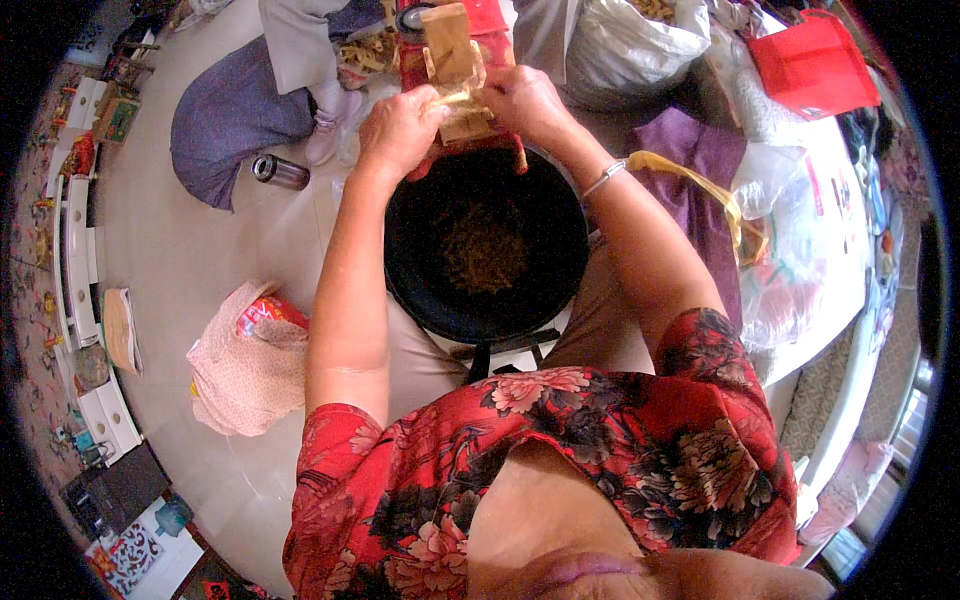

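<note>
The person's left hand (398, 132) and right hand (525, 105) meet at the far side of a black pan (420, 290), close to a small wooden device (450, 45). The left fingers are pressed together, pinching a pale strip (455, 98) that lies across the near part of the device. The right fingers are bent at the device's right edge; whether they grip the strip or the wood, one cannot tell. The device sits just beyond the pan, with something red (487, 18) behind it. Brown shreds (485, 255) lie in the middle of the pan, which stands between the person's legs with its handle (480, 362) toward the near side. To the left, a dark tumbler (280, 172) lies on the floor (150, 240), and a pink cloth bag (240, 360) rests nearer. To the far right are a white sack (640, 45) and a red bag (815, 65), with purple cloth (690, 150) nearer.
</note>
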Demonstrator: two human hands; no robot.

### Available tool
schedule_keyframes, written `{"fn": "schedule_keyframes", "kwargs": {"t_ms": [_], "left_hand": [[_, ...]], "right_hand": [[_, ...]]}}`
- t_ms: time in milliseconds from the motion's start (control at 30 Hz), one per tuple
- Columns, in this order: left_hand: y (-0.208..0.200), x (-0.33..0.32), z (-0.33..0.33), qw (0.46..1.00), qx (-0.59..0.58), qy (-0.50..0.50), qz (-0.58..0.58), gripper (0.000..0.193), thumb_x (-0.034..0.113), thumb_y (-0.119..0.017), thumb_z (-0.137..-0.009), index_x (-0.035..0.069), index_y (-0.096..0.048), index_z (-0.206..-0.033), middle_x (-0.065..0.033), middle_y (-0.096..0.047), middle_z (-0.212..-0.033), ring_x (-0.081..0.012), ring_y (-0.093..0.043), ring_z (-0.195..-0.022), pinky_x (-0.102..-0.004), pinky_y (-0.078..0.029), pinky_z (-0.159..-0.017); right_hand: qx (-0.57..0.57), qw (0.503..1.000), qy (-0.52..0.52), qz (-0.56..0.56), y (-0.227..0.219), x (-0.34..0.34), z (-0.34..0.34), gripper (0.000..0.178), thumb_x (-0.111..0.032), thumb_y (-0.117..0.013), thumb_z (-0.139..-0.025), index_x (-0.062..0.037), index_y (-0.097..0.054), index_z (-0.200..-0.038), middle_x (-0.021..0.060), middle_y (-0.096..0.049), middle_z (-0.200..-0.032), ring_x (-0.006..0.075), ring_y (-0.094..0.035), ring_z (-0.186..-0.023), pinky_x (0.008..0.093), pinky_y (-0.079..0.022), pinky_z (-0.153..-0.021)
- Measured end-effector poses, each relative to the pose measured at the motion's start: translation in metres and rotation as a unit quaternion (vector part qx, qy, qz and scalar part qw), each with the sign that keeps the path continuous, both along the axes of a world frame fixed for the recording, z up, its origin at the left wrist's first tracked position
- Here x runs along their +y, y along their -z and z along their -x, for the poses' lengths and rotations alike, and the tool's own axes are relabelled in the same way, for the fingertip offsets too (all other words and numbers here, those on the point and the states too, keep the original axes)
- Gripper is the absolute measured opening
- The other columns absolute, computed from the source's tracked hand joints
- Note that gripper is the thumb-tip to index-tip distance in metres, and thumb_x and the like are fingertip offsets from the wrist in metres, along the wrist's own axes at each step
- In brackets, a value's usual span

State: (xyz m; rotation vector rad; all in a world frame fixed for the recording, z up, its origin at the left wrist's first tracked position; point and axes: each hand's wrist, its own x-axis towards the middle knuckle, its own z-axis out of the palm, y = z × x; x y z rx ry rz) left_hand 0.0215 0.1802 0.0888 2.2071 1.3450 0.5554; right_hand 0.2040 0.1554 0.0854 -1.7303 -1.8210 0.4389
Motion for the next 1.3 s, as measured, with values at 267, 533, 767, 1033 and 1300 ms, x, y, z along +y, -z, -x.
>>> {"fn": "schedule_keyframes", "kwargs": {"t_ms": [267,533,767,1033,1300], "left_hand": [[-0.026,-0.038,-0.001,0.993,0.108,-0.016,0.034,0.024,0.033,-0.056,-0.074,0.01,-0.062,-0.076,-0.0179,-0.06,-0.074,-0.0365,-0.058,-0.074,-0.0453,-0.045,-0.066],[-0.042,-0.043,0.01,0.989,0.067,0.074,0.109,0.031,0.041,-0.055,-0.076,0.012,-0.065,-0.084,-0.0173,-0.061,-0.073,-0.0334,-0.06,-0.07,-0.0417,-0.046,-0.066],[0.005,-0.06,-0.026,0.823,-0.477,-0.065,0.302,0.043,0.041,-0.038,-0.09,0.003,-0.055,-0.101,-0.0056,-0.06,-0.077,-0.0156,-0.056,-0.066,-0.0303,-0.046,-0.065],[-0.044,-0.023,0.027,0.513,-0.795,-0.02,0.324,0.035,0.036,-0.031,-0.093,0.011,-0.041,-0.07,0.0032,-0.03,-0.052,-0.0102,-0.027,-0.044,-0.0249,-0.032,-0.046],[-0.043,-0.039,0.005,0.868,-0.352,-0.049,-0.347,0.035,0.03,-0.037,-0.091,0.001,-0.057,-0.088,-0.008,-0.056,-0.067,-0.0209,-0.054,-0.055,-0.0302,-0.045,-0.053]], "right_hand": [[-0.093,0.994,0.03,-0.047,-0.006,-0.013,0.01,0.021,-0.028,-0.054,-0.074,-0.0099,-0.064,-0.073,0.0175,-0.06,-0.068,0.0344,-0.06,-0.067,0.0428,-0.049,-0.062],[0.289,0.956,0.015,0.049,-0.013,-0.011,0.001,0.027,-0.029,-0.056,-0.08,-0.0049,-0.058,-0.068,0.0087,-0.055,-0.056,0.0189,-0.052,-0.047,0.0326,-0.041,-0.044],[0.654,0.659,-0.095,0.36,-0.021,-0.048,0.038,0.022,-0.028,-0.047,-0.088,-0.01,-0.053,-0.076,-0.0041,-0.038,-0.053,0.0059,-0.03,-0.039,0.0202,-0.024,-0.035],[0.535,0.747,-0.207,0.337,-0.041,-0.056,0.048,0.019,-0.022,-0.044,-0.09,-0.0071,-0.052,-0.083,-0.0064,-0.035,-0.061,0.0029,-0.029,-0.049,0.0168,-0.024,-0.039],[0.765,0.514,-0.258,0.29,-0.041,-0.061,0.047,0.021,-0.02,-0.047,-0.086,-0.0022,-0.052,-0.096,-0.0065,-0.033,-0.059,0.0016,-0.025,-0.045,0.0168,-0.022,-0.038]]}}
